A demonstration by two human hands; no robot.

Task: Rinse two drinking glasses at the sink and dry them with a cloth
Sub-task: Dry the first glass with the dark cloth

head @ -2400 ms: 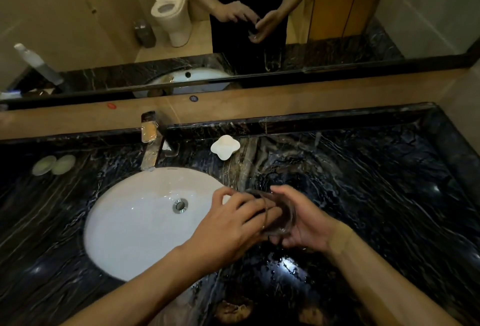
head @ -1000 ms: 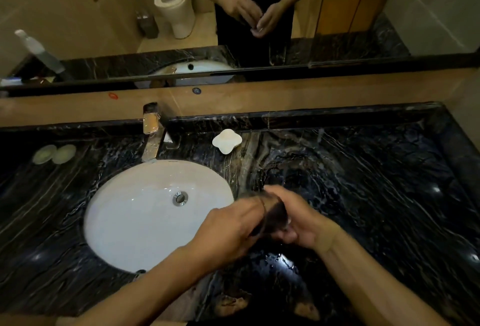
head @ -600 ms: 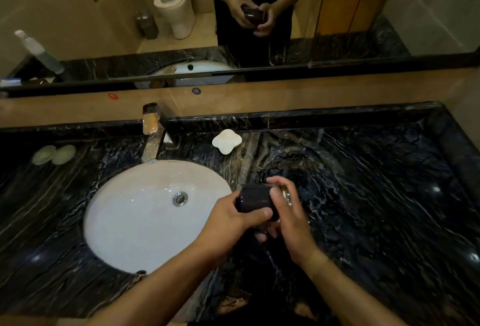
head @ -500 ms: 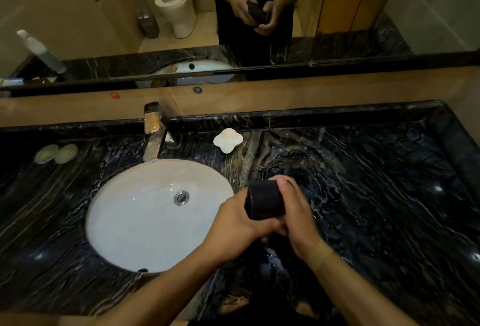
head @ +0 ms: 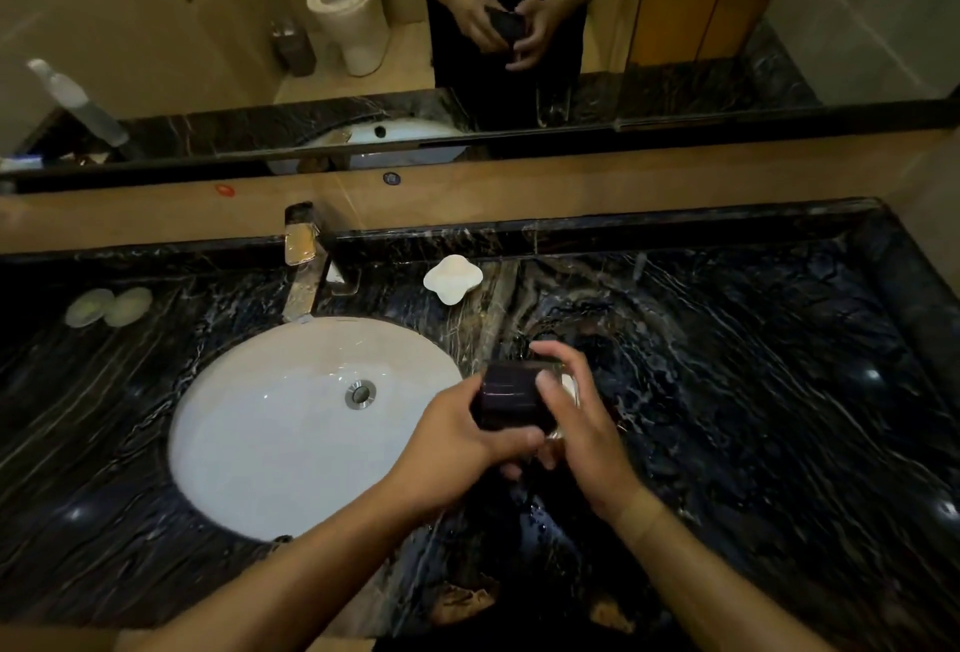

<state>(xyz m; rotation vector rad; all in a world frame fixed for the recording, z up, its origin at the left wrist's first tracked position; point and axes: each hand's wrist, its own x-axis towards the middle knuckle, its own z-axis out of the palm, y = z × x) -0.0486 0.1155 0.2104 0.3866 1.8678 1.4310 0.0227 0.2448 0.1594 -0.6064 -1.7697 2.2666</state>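
Both hands (head: 519, 433) gripping glass (head: 511, 394), just right of sink (head: 270, 423) rim

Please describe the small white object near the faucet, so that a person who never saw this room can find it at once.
Start at the white oval sink in the black marble counter. Behind its right rim, beside the metal faucet, lies the white soap dish. Its four-lobed, clover-like shape sets it apart from the two pale round discs at far left.
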